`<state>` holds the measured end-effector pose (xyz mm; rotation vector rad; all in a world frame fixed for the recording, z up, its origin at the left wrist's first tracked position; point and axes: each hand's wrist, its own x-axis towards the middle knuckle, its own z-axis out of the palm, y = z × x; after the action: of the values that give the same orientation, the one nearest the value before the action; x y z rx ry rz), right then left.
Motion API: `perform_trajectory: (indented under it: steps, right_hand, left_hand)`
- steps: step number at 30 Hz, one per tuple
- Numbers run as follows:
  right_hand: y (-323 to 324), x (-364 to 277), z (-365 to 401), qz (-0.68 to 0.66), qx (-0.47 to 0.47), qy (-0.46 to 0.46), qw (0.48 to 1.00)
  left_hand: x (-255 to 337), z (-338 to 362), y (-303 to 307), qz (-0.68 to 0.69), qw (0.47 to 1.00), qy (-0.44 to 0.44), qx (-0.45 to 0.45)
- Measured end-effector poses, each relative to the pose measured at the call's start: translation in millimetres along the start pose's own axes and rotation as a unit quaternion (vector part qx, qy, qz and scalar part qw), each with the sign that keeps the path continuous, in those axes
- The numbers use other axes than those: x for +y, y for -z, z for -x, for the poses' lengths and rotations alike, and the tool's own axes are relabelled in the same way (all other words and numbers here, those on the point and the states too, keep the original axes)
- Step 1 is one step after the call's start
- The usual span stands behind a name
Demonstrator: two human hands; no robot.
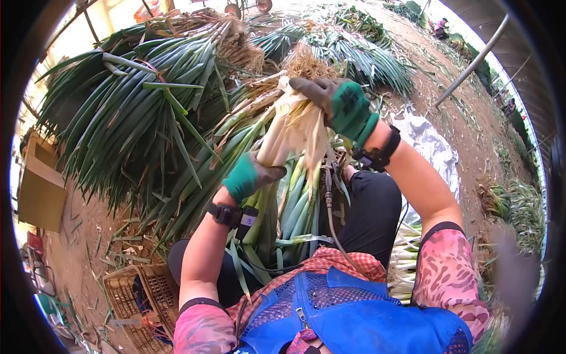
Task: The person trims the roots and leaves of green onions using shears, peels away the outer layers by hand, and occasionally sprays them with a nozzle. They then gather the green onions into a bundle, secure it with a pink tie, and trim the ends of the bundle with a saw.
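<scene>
My left hand (253,175), in a green and dark glove, is closed round the white shanks of large green onions (273,139). Their roots (306,62) point away from me, and their green leaves run back toward my lap. My right hand (342,106), gloved the same way, is closed at the root end on pale, loose outer skin (309,133), which hangs down in strips below it. My palm and fingers partly hide the grip. A metal nozzle on a hose (331,212) stands upright beside my right knee.
Big heaps of untrimmed green onions (135,112) lie at the left and another pile (365,56) at the back. Peeled white onions (405,259) lie by my right thigh. A wicker-look crate (141,301), a cardboard box (42,183) and silvery sheeting (427,147) are around me.
</scene>
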<state>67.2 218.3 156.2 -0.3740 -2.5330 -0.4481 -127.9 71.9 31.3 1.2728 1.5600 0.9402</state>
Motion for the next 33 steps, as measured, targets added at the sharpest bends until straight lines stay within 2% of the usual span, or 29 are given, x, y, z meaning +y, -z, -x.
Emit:
perform_trajectory:
  steps: [2, 3, 5, 6, 7, 8, 10, 12, 13, 15, 16, 20, 22, 24, 25, 29, 31, 32, 33]
  right_hand:
    - [-15, 19, 0, 0.01, 0.064, 0.054, 0.996]
    - [-18, 25, 2, -0.084, 0.093, 0.002, 0.992]
    - [-14, 52, -5, 0.013, 0.184, -0.102, 0.977]
    - [11, 64, -14, 0.033, 0.103, -0.188, 0.976]
    - [22, 78, -20, -0.041, 0.101, -0.243, 0.964]
    - [41, 76, -24, -0.032, 0.071, -0.225, 0.971]
    - [21, 86, -35, -0.245, 0.102, -0.073, 0.961]
    - [15, 53, -43, -0.205, -0.127, -0.162, 0.957]
    - [18, 29, -50, -0.165, -0.243, -0.186, 0.938]
    - [31, -10, -66, 0.049, -0.377, -0.147, 0.913]
    - [16, -8, -62, 0.095, -0.404, -0.099, 0.904]
    - [-1, -5, -57, 0.134, -0.396, -0.084, 0.905]
    - [9, 19, -58, 0.126, -0.302, -0.139, 0.935]
    - [-10, 41, -42, 0.135, -0.135, -0.152, 0.97]
    - [-17, 44, -41, 0.14, -0.092, -0.146, 0.975]
    - [-39, 54, -41, 0.16, -0.062, -0.145, 0.974]
    - [-58, 81, -52, 0.207, -0.132, -0.229, 0.942]
    - [-76, 157, -33, 0.141, 0.014, -0.241, 0.96]
    - [-48, 198, -30, 0.118, -0.048, -0.38, 0.916]
  left_hand:
    - [-1, 1, -1, -0.03, 0.999, 0.005, 0.018]
    - [1, 3, -2, -0.035, 0.999, 0.003, 0.032]
    - [-1, 5, -9, -0.043, 0.997, -0.011, 0.058]
    - [-7, 4, -14, -0.049, 0.996, -0.024, 0.072]
    - [-10, 3, -16, -0.057, 0.994, -0.038, 0.085]
    - [-9, 2, -18, -0.083, 0.991, -0.028, 0.102]
    - [-8, -1, -26, -0.132, 0.983, -0.012, 0.128]
    - [-6, -3, -29, -0.16, 0.98, 0.009, 0.12]
    - [-3, -2, -32, -0.165, 0.978, 0.015, 0.125]
    - [7, 1, -34, -0.189, 0.974, 0.036, 0.122]
    - [9, 2, -36, -0.205, 0.97, 0.04, 0.122]
    - [2, 0, -33, -0.231, 0.962, 0.033, 0.139]
    - [-1, -1, -29, -0.212, 0.966, 0.018, 0.149]
    - [5, 0, -20, -0.179, 0.971, 0.0, 0.16]
    - [9, 1, -18, -0.177, 0.972, 0.007, 0.153]
    - [12, 1, -16, -0.162, 0.975, 0.017, 0.151]
    - [11, 2, -12, -0.146, 0.977, 0.016, 0.157]
    - [7, 6, -9, -0.139, 0.981, 0.017, 0.136]
    - [1, 13, -5, -0.132, 0.984, 0.022, 0.118]
